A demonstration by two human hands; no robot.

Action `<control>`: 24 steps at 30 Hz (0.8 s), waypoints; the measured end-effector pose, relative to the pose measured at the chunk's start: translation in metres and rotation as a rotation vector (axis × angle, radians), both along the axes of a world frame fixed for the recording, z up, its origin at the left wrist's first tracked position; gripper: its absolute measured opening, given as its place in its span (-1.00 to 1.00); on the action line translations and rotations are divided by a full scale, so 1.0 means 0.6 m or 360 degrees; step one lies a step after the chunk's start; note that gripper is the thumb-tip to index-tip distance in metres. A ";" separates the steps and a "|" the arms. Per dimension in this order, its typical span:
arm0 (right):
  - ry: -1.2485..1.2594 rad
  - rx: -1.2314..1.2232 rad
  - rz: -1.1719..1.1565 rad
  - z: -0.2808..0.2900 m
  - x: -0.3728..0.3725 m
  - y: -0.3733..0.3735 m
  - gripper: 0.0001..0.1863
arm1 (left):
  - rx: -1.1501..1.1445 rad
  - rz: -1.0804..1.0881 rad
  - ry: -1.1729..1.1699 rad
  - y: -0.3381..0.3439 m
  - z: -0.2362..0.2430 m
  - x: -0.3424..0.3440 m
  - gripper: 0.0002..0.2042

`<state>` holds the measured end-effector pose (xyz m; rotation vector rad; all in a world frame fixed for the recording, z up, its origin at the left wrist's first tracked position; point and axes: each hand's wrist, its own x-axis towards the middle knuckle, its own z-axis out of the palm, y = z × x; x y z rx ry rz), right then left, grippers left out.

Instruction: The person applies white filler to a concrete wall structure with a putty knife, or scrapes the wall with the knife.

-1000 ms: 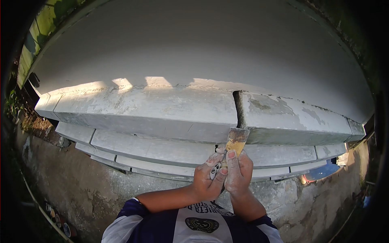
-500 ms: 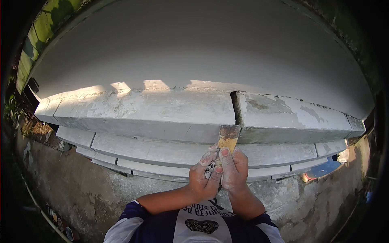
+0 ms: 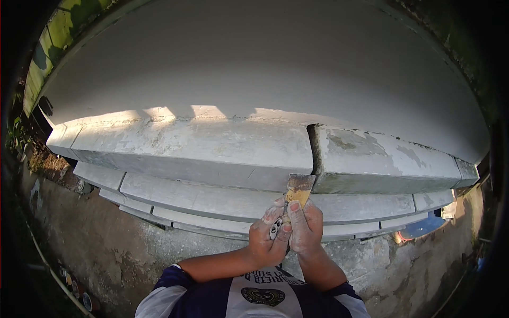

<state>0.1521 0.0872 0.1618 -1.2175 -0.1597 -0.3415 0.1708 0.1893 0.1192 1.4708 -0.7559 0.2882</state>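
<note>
A putty knife (image 3: 300, 188) with a stained yellowish and brown blade points away from me, just below the front edge of the upper ledge. My right hand (image 3: 306, 228) grips it, the thumb lying along the base of the blade. Pressed up against it on the left is my left hand (image 3: 266, 241), closed around a rolled pale sheet (image 3: 275, 229) whose coiled ends stick out between the fingers. Its fingertips also reach the knife beside the right thumb. White dust coats the fingers of both hands. The knife's handle is mostly hidden by the hands.
Ahead, a patchy whitish ledge (image 3: 196, 140) runs across, split by a dark gap (image 3: 315, 151). Behind it rises a smooth grey wall (image 3: 265, 63). Lower ledges (image 3: 180, 199) step down toward stained concrete ground (image 3: 122, 249). A blue round container (image 3: 424, 225) stands right; pots (image 3: 90, 302) sit lower left.
Both hands have drawn the putty knife slightly toward me, its blade tip now lower in view. The grip looks the same, and the view has shifted a little.
</note>
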 end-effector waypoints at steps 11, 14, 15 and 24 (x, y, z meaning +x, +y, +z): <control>-0.0029 -0.0057 -0.0037 -0.015 0.004 -0.003 -0.65 | -0.0001 -0.0016 -0.0026 -0.003 0.006 0.005 -0.70; -0.0024 -0.0031 0.0025 0.004 0.004 -0.004 -0.64 | -0.0003 -0.0052 0.0003 0.000 0.014 0.006 -0.70; -0.0019 -0.0032 0.0025 0.010 0.005 -0.005 -0.64 | -0.0012 -0.0090 0.0016 0.001 0.018 0.009 -0.70; 0.0072 -0.0169 -0.0098 -0.003 -0.003 0.001 -0.66 | -0.0004 -0.0060 -0.0003 0.001 -0.002 0.008 -0.70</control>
